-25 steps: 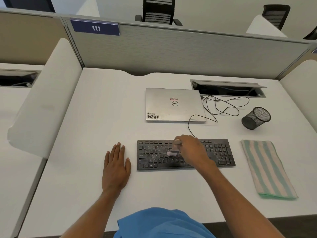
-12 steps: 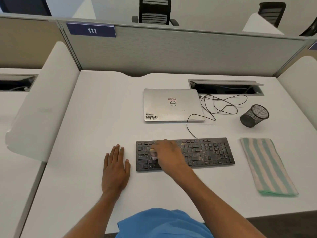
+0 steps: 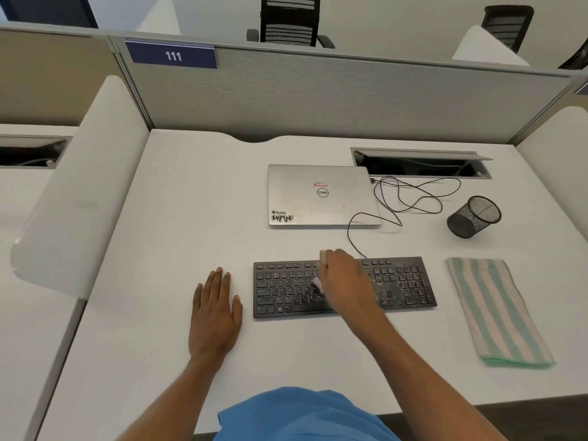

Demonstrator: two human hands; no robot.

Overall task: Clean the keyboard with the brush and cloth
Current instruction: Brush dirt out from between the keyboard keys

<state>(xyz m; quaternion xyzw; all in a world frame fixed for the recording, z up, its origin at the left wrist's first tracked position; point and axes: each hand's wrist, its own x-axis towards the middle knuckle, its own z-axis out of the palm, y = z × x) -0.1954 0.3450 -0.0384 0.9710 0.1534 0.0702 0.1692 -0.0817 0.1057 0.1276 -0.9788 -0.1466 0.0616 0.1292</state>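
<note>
We sit at a white surface (image 3: 152, 329) in a partitioned office cubicle, with "111" on the grey screen (image 3: 350, 100) across the top of the frame. Our right hand (image 3: 345, 278), at centre frame, grips the small brush (image 3: 318, 284). Its pale bristles are down on the middle keys of the black keyboard (image 3: 286, 291), and its handle end pokes out above the knuckles. We judge this hold lets the bristles flick grit from between the keys. Our left hand (image 3: 214, 313) lies flat and open on the surface just left of the keyboard, not touching it, likely to brace us. Dust speckles the keyboard's right part, so the brushing looks unfinished. The striped cloth (image 3: 496, 310) lies folded at the right of the frame, apart from the keyboard, presumably waiting for the wipe. Higher up sit a closed laptop (image 3: 318, 195), a looped cable (image 3: 416, 198) and a tipped mesh cup (image 3: 474, 216).
</note>
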